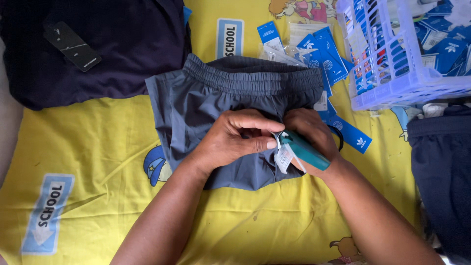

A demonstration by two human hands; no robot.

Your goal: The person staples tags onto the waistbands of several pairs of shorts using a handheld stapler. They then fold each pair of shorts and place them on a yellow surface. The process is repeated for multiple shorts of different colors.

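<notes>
A pair of grey shorts (235, 93) with an elastic waistband lies flat on a yellow printed sheet (98, 147). My left hand (230, 140) rests on the shorts and pinches a small white tag (283, 152) at their right edge. My right hand (314, 132) grips a teal tagging tool (306, 151), its tip against that white tag. Both hands meet over the lower right part of the shorts.
A dark navy garment (122, 44) with a black tag lies at the top left. Blue card tags (324, 54) are scattered behind the shorts. A white plastic basket (392, 83) of tags stands at the top right. Another dark garment (441, 167) lies on the right.
</notes>
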